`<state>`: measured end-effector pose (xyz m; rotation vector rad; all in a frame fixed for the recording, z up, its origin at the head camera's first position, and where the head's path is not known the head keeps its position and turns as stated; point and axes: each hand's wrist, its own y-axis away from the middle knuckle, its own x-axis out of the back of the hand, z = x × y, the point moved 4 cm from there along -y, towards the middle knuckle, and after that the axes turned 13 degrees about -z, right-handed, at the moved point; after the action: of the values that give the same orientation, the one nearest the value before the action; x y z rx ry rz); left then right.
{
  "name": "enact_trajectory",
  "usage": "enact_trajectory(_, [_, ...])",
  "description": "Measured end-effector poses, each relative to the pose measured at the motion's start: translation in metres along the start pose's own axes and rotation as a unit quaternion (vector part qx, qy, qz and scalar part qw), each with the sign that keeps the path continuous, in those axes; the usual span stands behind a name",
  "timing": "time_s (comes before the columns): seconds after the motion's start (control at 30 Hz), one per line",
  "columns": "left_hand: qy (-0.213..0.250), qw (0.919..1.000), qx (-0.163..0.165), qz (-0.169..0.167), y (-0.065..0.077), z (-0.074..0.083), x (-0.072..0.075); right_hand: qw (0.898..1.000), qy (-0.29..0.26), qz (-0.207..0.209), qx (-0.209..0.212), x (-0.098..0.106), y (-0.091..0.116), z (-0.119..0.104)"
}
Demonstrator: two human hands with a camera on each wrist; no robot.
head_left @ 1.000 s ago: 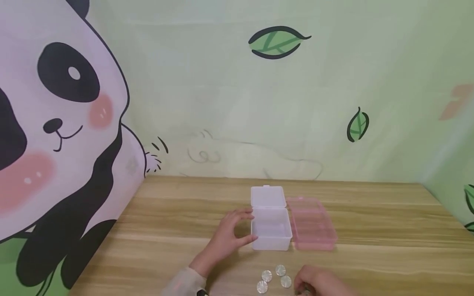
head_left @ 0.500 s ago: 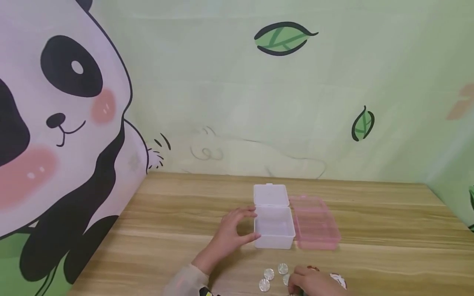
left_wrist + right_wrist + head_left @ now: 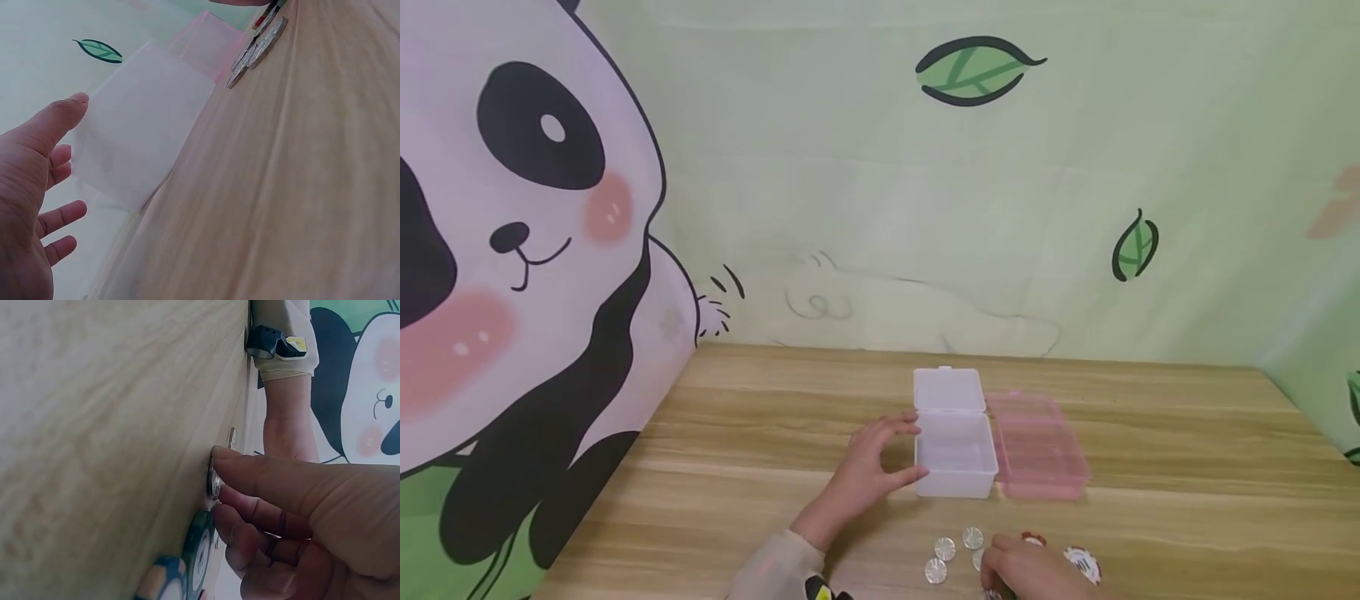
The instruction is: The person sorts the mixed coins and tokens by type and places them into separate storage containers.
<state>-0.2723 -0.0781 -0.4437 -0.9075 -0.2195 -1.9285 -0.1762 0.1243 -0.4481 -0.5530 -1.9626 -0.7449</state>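
Note:
My left hand (image 3: 868, 462) rests at the left side of a white plastic box (image 3: 957, 485), thumb at the near corner and fingertips along the left rim. The box's lid (image 3: 948, 390) is tipped back. In the left wrist view, the thumb overlaps the box's edge and the other fingers are spread. My right hand (image 3: 1033, 569) is low over the table, pinching a silver coin (image 3: 215, 480) between thumb and fingers, its edge near the tabletop. Several more silver coins (image 3: 936, 571) lie to its left. Beside its fingers are a green poker chip (image 3: 199, 555) and a blue one (image 3: 164, 579).
A translucent pink box (image 3: 1042, 450) stands right of the white box. A white poker chip (image 3: 1083, 564) and a red-edged poker chip (image 3: 1033, 538) lie around the right hand. Behind the wooden table (image 3: 760, 392) hangs a printed panda backdrop (image 3: 850, 167).
The right hand has shifted slightly left to the coins, uncovering the white and red-edged chips. The left hand stays by the white box. The head view has tilted a little.

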Motion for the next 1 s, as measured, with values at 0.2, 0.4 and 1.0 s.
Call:
enact_trajectory(0.2, [-0.005, 1.0, 0.0, 0.001, 0.001, -0.002, 0.001, 1.0, -0.009, 0.001, 0.001, 0.0, -0.001, 0.0])
enact_trajectory(0.4, [0.002, 1.0, -0.004, -0.004, 0.001, -0.002, 0.0, 0.997, -0.072, 0.009, 0.0, 0.001, 0.002, -0.001])
enact_trajectory(1.0, [-0.005, 0.9999, -0.01, -0.001, 0.0, -0.005, -0.001, 0.973, -0.213, -0.01, 0.087, 0.031, 0.009, -0.001])
